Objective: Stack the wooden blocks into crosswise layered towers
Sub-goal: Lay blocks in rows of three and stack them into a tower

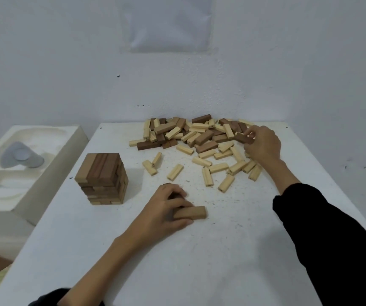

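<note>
Rectangular wood blocks [199,140], square tower [102,178], white table [177,261]

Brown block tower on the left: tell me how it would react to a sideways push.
The tower would probably shed layers rather than move whole, since its crosswise layers look slightly offset. Its squat, square footprint likely resists tipping.

A: anyone tell what's under the left hand [164,208]? It covers about half of that brown block [194,212].
B: nope. Same with the right hand [262,143] at 1 o'clock, it hides most of a dark block [242,138]. The grey blob [21,156] at 9 is just blur.
</note>
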The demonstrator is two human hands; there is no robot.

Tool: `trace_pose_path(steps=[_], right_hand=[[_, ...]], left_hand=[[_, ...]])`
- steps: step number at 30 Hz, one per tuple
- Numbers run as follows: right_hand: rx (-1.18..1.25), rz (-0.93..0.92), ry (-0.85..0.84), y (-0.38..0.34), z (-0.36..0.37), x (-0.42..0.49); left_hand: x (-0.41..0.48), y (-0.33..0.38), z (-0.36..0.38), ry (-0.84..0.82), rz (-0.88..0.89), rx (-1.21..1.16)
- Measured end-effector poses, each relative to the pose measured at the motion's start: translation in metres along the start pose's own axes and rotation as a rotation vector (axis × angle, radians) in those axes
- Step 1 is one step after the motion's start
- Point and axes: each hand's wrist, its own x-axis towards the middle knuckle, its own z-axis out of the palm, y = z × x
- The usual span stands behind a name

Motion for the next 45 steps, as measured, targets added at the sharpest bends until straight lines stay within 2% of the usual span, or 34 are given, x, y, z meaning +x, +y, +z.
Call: trace_pose_path(steps=[2,4,8,14,17,20,23,26,31,35,41,45], right_hand=[[0.126,-0.046,0.104,-0.005,-0.01,-0.024],[0.213,-0.107,0.111,-0.013,-0.015,-0.054],[0.305,-0.155,-0.068,-0.03,-0.008,-0.122],[0.4,-0.211,-0.201,-0.034,0.013,-0.177],[0.402,-0.249,-0.204,-0.029,0.014,-0.183],[0.412,-0.287,-0.215,-0.02,0.016,-0.183],[0.422,-0.295,-0.206,-0.016,0.017,-0.182],[0.431,-0.279,-0.126,-0.015,0.019,-0.181],[0.333,-0.231,-0.079,-0.011,0.021,-0.177],[0.336,-0.303,-0.273,-0.012,0.015,-0.176],[0.388,-0.47,-0.323,-0.016,0.024,-0.18],[0.417,-0.404,-0.381,-0.02,0.021,-0.181]], left_hand=[[-0.004,-0.002,0.001,0.009,0.004,0.023],[-0.004,-0.004,0.001,0.007,0.011,0.041],[-0.001,-0.007,0.001,-0.003,0.033,0.034],[-0.008,-0.005,-0.009,-0.054,0.062,-0.082],[-0.013,-0.003,-0.013,0.027,0.053,-0.15],[-0.013,-0.011,-0.015,0.135,-0.054,-0.165],[-0.014,-0.019,-0.018,0.155,-0.131,-0.182],[-0.014,-0.016,-0.017,0.165,-0.16,-0.227],[-0.012,-0.009,-0.013,0.041,-0.145,-0.284],[-0.013,-0.012,-0.02,-0.077,-0.135,-0.28],[-0.011,-0.006,-0.012,-0.073,-0.088,-0.281],[-0.012,-0.008,-0.007,-0.074,-0.075,-0.209]])
